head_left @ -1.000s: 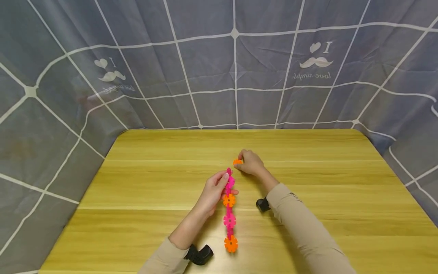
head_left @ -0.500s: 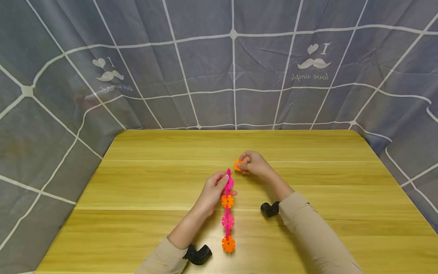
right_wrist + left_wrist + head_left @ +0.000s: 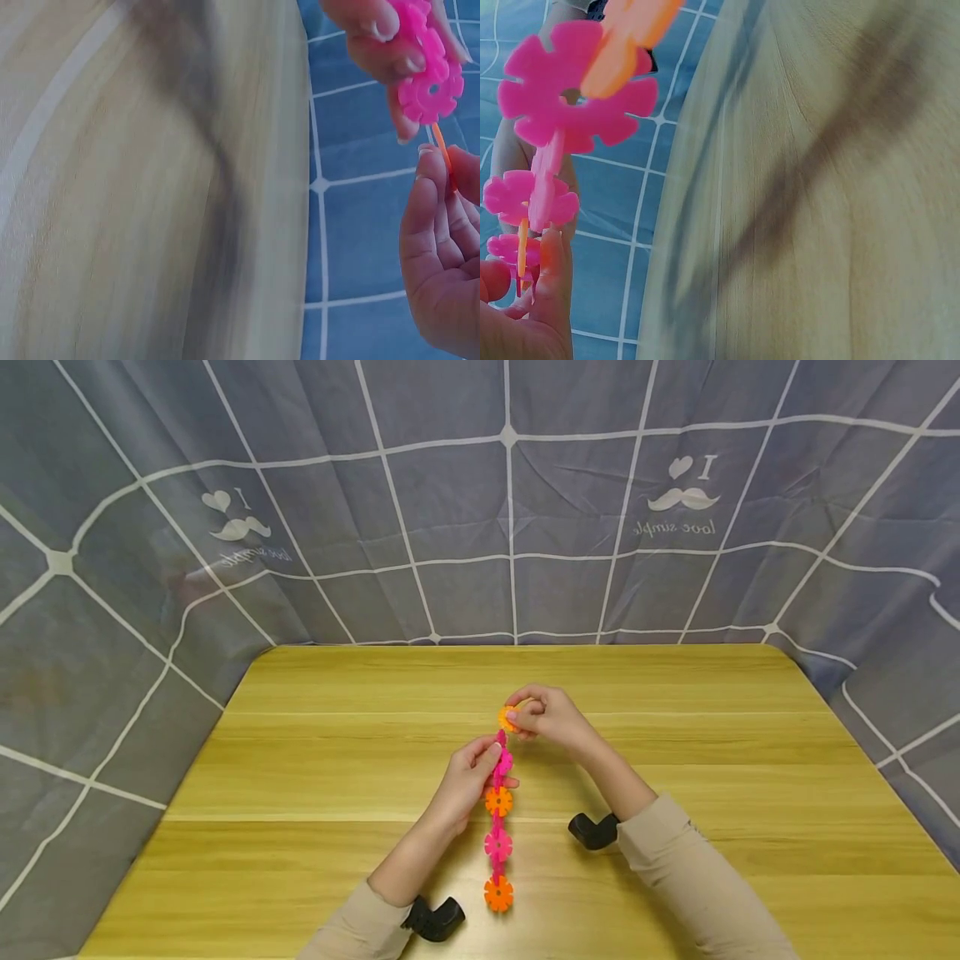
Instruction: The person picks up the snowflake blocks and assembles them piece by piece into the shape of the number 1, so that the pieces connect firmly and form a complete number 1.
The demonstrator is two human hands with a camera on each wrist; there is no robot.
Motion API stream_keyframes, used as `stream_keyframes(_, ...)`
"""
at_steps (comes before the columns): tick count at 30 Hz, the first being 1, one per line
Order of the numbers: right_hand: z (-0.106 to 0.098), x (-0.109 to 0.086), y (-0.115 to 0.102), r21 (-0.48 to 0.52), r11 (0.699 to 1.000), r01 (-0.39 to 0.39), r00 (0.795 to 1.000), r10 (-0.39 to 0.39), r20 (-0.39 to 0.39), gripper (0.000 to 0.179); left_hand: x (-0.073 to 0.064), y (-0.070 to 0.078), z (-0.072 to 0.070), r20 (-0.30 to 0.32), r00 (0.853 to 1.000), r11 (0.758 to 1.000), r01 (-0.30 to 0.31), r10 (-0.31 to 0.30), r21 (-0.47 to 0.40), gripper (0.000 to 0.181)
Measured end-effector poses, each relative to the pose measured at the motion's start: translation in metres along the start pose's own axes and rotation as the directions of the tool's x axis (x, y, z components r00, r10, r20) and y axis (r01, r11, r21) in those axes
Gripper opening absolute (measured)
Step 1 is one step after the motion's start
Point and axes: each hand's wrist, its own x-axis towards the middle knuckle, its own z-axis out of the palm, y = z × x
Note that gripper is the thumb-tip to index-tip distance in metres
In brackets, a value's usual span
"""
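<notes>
A chain of pink and orange notched plastic discs, the snowflake-shaped building kind (image 3: pixel 498 845), runs toward the viewer in the head view. My left hand (image 3: pixel 468 779) pinches it near its far end between thumb and fingers. My right hand (image 3: pixel 553 718) pinches a single orange snowflake disc (image 3: pixel 507 718) by its edge, just beyond the chain's pink end. In the right wrist view the orange disc (image 3: pixel 444 154) is seen edge-on, its tip right at the rim of the pink end disc (image 3: pixel 432 93). Discs alternate in angle along the chain (image 3: pixel 577 86) in the left wrist view.
The hands work above a wooden table (image 3: pixel 337 743). Black angled camera mounts (image 3: pixel 437 918) sit at both wrists. A grey curtain with white lines (image 3: pixel 450 510) hangs behind and at the sides of the table.
My right hand has turned the orange disc and brought it left to the chain's far end. The left hand keeps its hold in nearly the same place.
</notes>
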Motion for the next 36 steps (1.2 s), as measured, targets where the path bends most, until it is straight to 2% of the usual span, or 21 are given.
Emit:
stream_keyframes(6,0.003,-0.004,-0.003,-0.015,0.999,-0.029,0.999,0.030,0.040,0.022,-0.001,-0.001,0.000,-0.002,1.000,1.000,-0.009,0.009,-0.002,0.040)
stream_keyframes(10,0.002,-0.005,-0.005,0.013,0.999,-0.049,0.995,0.048,0.084,0.020,-0.002,-0.002,0.002,-0.002,1.000,1.000,-0.018,0.018,-0.007,0.038)
stream_keyframes(19,-0.010,-0.005,-0.006,0.043,0.995,-0.091,0.964,0.077,0.253,0.008,-0.008,-0.003,0.010,0.034,0.999,1.000,-0.022,0.022,0.007,0.037)
stream_keyframes(23,-0.007,-0.008,-0.005,0.064,0.995,-0.075,0.970,0.058,0.237,0.008,-0.010,-0.003,0.012,0.004,1.000,1.000,-0.027,0.027,-0.009,0.037)
stream_keyframes(30,-0.002,-0.013,0.006,0.077,0.995,-0.060,0.985,0.046,0.165,0.012,-0.009,-0.007,0.015,-0.040,0.999,0.999,0.006,-0.008,-0.046,0.036)
stream_keyframes(33,-0.002,-0.016,0.008,0.138,0.987,-0.087,0.986,0.066,0.153,0.010,-0.008,-0.007,0.017,-0.037,0.999,0.999,-0.010,0.009,-0.042,0.038)
stream_keyframes(36,-0.002,-0.018,0.008,0.232,0.964,-0.132,0.984,0.099,0.146,0.007,-0.008,-0.005,0.017,-0.029,0.999,0.998,-0.036,0.035,-0.051,0.037)
